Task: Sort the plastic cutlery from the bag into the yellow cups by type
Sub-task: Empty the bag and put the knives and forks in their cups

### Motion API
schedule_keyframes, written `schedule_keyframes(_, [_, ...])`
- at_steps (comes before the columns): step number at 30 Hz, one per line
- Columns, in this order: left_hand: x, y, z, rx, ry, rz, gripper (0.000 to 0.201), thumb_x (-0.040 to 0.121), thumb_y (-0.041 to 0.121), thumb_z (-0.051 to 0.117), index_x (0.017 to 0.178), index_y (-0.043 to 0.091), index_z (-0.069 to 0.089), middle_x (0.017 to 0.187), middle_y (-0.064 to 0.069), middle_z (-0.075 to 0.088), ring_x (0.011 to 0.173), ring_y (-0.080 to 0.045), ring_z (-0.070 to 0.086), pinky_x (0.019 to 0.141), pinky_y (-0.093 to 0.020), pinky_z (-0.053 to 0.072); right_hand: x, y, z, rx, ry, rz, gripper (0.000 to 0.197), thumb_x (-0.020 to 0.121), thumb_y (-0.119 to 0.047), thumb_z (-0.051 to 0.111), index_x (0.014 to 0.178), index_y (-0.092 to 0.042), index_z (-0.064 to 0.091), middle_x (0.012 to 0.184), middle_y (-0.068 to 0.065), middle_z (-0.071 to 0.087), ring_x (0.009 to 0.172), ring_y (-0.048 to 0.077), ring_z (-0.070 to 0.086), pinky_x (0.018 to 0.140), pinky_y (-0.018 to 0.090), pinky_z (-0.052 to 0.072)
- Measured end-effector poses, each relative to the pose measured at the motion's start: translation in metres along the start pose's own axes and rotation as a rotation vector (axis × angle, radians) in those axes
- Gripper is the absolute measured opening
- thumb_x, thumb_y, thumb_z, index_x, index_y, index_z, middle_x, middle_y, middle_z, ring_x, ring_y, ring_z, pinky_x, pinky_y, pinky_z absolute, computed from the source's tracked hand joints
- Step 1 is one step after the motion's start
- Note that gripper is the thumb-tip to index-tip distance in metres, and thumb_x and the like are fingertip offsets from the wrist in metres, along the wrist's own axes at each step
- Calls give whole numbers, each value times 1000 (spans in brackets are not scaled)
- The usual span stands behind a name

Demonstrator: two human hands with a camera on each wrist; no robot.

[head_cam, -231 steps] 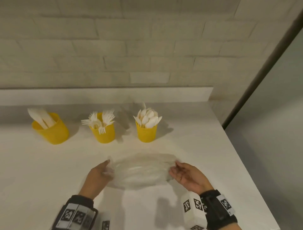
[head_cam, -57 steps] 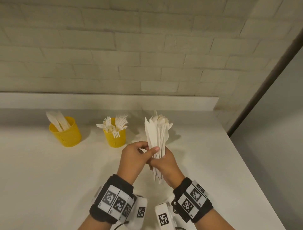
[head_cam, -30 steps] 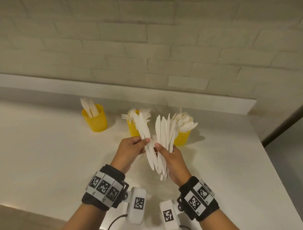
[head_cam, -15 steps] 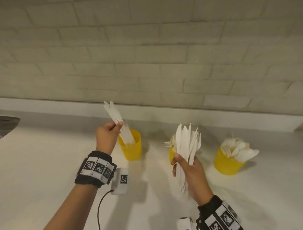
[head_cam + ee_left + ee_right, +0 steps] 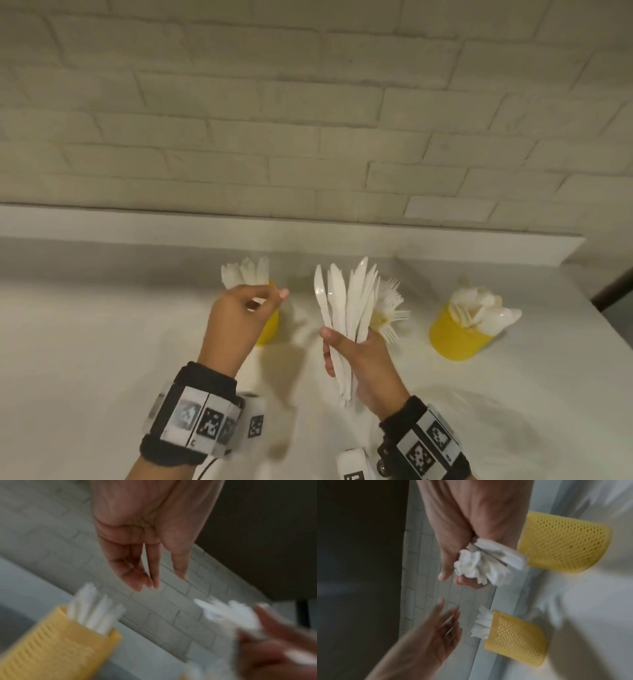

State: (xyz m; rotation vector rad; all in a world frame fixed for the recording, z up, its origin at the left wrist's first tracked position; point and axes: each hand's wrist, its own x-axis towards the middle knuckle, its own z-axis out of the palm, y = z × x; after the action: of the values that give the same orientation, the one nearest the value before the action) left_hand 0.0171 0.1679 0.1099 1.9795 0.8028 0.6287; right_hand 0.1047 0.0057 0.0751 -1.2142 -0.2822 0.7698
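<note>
My right hand (image 5: 339, 346) grips a fanned bundle of white plastic knives (image 5: 346, 305) upright by the handles; the right wrist view shows their handle ends (image 5: 484, 563) in its fist. My left hand (image 5: 270, 298) hovers empty, fingers loosely bent, just in front of the left yellow cup (image 5: 269, 329), which holds knives (image 5: 246, 274). In the left wrist view its fingers (image 5: 154, 574) hang relaxed above that cup (image 5: 60, 642). The middle cup's forks (image 5: 394, 305) show behind the bundle. The right cup (image 5: 455, 342) holds spoons. The bag is out of view.
The cups stand in a row on a white table (image 5: 102, 342) near a low ledge (image 5: 308, 236) under a brick wall. The table's right edge (image 5: 609, 342) drops off beyond the spoon cup. Marker bands are on both wrists.
My left hand has let go of the knives it held over the left cup and drawn back toward the right hand. The right hand still holds its bundle.
</note>
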Motion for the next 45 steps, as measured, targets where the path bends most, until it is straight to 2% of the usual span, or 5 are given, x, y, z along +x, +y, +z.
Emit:
schedule_keyframes(4, [-28,12,29,-266,-366,-192,25,77,36,68,62,17,70,60,2,60,59,-4,52,60,-18,41,-2,4,6,-34,-105,21,28,67,-11,75,92,-2,64,57,10,55,46,20,49,44,26,42])
schedule_keyframes(22, [-50,1,18,-425,-104,-183,21,86,11,60,79,-6,70,84,-25,72,82,-33,70,78,-36,59,-4,27,18,-157,-84,-37,45,68,-50,75,94,-13,71,73,6,71,65,24,65,65,36,50])
schedule_keyframes(29, [-53,-2,22,-608,-61,-266,14,85,9,61,88,4,73,91,-17,74,83,-23,71,70,-26,58,3,22,18,-236,-137,-78,41,66,-43,75,103,-28,69,96,6,75,84,24,69,81,46,54])
schedule_keyframes(35, [-47,-4,19,-615,-155,-318,21,84,16,63,86,-4,70,88,-14,73,84,-20,70,76,-30,59,10,13,17,-333,-169,-146,27,77,-14,73,97,-31,65,91,-12,74,91,4,69,75,16,51])
schedule_keyframes(45, [-27,-2,16,-555,-123,-340,12,82,10,65,83,0,72,85,-17,73,74,-20,71,60,-24,57,13,14,19,-351,-84,-190,24,77,-13,73,97,-24,65,88,-8,73,83,6,70,71,21,55])
